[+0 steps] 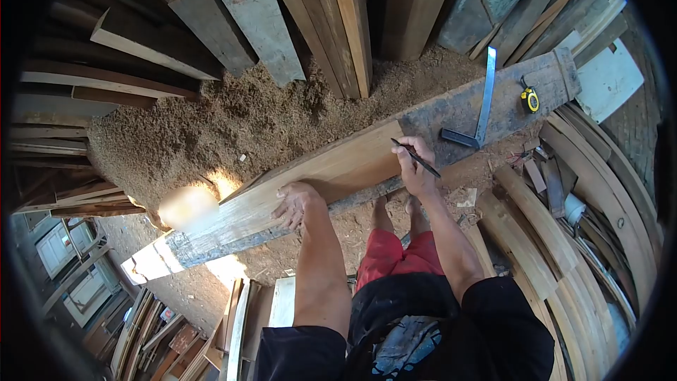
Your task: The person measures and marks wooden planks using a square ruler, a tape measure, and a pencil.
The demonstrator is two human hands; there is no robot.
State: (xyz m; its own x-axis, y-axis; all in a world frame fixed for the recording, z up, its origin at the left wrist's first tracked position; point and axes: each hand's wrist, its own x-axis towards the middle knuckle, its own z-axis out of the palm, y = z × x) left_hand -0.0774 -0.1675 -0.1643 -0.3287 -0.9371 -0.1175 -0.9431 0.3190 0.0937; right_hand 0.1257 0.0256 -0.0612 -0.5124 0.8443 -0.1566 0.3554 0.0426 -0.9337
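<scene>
Head view. The right hand (417, 163) has a narrow pinch on a slim dark marking tool (429, 167), pencil or pen, held between thumb and fingers; which end is the point cannot be told. The left hand (297, 204) grips nothing closed: it lies spread on the board (356, 164), fingers apart. The board runs beneath the left palm and reaches to the right hand, its squared end just beside the marking tool. It rests lengthwise on a long, worn bench plank (451, 114).

Beyond the right hand, farther along the plank, lie a try square (486, 104) and, past it, a yellow tape measure (529, 101). Sawdust (162, 127) covers the ground across the board from both hands.

Assessment: the board should prove stiff and fairly heavy for its length, not fragile, though fine dust could let it slide. Best taken by both long edges, hands well apart. The marking tool should be light and rigid, its point the weak part; hold it low on the barrel.
</scene>
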